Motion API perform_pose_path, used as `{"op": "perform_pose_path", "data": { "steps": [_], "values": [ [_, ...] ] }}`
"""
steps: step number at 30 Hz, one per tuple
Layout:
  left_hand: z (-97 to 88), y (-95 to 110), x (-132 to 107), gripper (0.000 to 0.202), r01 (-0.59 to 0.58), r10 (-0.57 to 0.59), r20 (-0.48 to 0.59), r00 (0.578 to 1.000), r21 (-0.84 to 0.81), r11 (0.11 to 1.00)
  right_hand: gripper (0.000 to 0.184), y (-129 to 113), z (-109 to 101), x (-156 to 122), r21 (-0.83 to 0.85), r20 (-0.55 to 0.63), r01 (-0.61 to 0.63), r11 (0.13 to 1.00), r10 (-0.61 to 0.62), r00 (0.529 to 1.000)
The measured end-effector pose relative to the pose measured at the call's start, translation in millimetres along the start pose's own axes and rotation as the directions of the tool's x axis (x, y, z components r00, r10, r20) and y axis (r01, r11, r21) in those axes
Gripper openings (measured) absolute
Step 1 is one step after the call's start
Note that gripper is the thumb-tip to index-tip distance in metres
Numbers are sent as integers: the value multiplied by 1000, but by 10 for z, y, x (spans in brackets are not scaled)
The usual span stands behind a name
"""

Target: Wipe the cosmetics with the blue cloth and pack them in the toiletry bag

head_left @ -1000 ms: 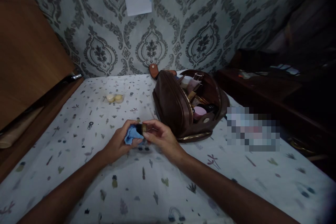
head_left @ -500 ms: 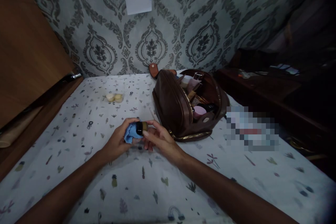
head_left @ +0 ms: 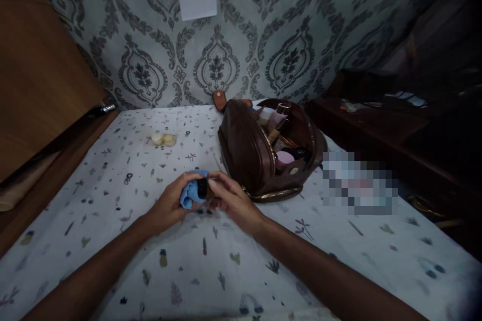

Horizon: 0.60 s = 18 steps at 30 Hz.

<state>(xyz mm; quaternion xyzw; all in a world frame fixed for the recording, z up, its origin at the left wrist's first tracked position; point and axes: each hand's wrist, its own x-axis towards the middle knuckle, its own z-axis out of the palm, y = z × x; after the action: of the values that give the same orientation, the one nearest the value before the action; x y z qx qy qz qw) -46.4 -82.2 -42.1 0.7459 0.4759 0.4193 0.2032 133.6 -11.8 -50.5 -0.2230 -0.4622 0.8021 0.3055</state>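
My left hand (head_left: 173, 199) is closed around a crumpled light-blue cloth (head_left: 191, 194), pressing it against the black end of a small jar (head_left: 203, 188). The fingers of my right hand (head_left: 236, 201) grip the jar's other, brownish end and cover most of it. Both hands hover just above the printed sheet, in front of a brown leather bag (head_left: 243, 150). The bag stands unzipped, and cosmetics show inside, among them a pink round container (head_left: 284, 159) and a white-capped tube (head_left: 266, 114).
Two pale yellow round objects (head_left: 163, 139) lie together on the patterned white sheet (head_left: 203, 276), left of the bag. A blurred-out packet (head_left: 359, 183) is to the bag's right. Wooden furniture (head_left: 41, 80) borders the left, dark furniture (head_left: 361, 130) the right, and a patterned wall (head_left: 216, 60) the back.
The jar has turned slightly between my hands, and my right fingers now hide more of its brownish end. The cloth has shifted a little, its upper edge showing higher over the jar.
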Motion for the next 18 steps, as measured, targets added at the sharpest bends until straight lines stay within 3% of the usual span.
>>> {"op": "perform_pose_path", "data": {
  "steps": [3, 8, 14, 18],
  "values": [
    [1, -14, -1, 38, -56, 56, 0, 998, 32, 998, 49, -6, -9, -1, -11, 14, 22, 1000, -21, 1000],
    [4, -47, -33, 40, -128, 126, 24, 992, 128, 983, 50, -3, -50, 14, -89, 30, -39, 995, 42, 999],
    [6, -25, -34, 41, -39, 38, 12, 999, 77, 996, 54, -10, -19, 20, -50, 10, -58, 997, 59, 998],
    [-8, 51, -25, 50, 185, -185, -22, 982, 2, 983, 50, -23, 5, 5, -4, -37, 47, 999, -47, 998]
  ]
}}
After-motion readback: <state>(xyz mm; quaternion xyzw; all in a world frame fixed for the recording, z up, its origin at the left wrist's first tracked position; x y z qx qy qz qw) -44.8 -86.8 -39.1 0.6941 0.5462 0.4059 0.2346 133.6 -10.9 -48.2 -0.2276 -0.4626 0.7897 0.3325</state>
